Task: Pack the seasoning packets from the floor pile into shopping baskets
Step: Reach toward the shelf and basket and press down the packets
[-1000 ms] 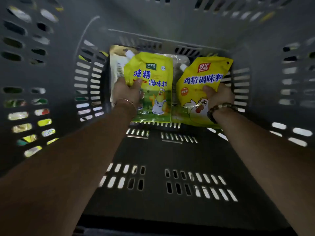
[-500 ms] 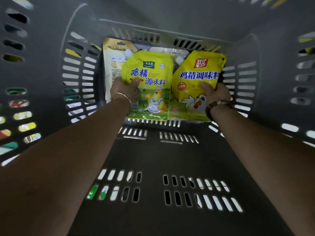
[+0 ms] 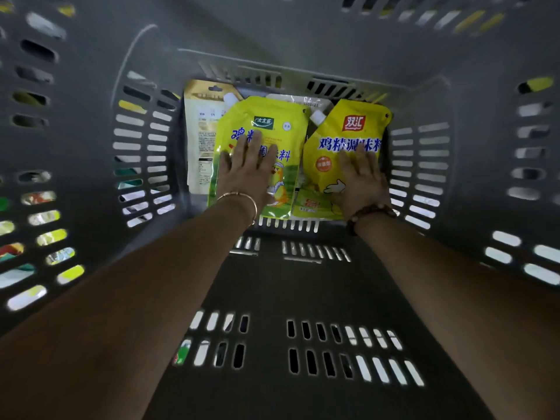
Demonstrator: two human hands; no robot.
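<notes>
Seasoning packets, two spouted pouches, laid side by side at the far end of a grey shopping basket (image 3: 91, 71). On the left, the green-and-yellow pouch (image 3: 266, 116) with a cartoon chick; touching its right edge, the yellow pouch with a red logo (image 3: 333, 137). Both lengthwise along the line of the arms, spouts pointing away, bottom seams toward the wearer. Beneath them and partly covered, a white-and-gold pouch (image 3: 201, 131) at the left and a pale pouch (image 3: 300, 101) at the top.

Left hand (image 3: 245, 174) flat on the green-and-yellow pouch, right hand (image 3: 360, 177) flat on the other, fingers straight, pressing down and gripping nothing. Thin bangle (image 3: 242, 197) on the left wrist, beaded bracelet (image 3: 369, 212) on the right.

Each palm squarely over its own pouch, so likely no further reach called for, only a straight draw back along the arms over the slotted floor (image 3: 303, 292). Judged early in the packing, with just these few pouches in view. Coloured wrappers (image 3: 48, 218) glimpsed through the left wall slots, too blurred to name.
</notes>
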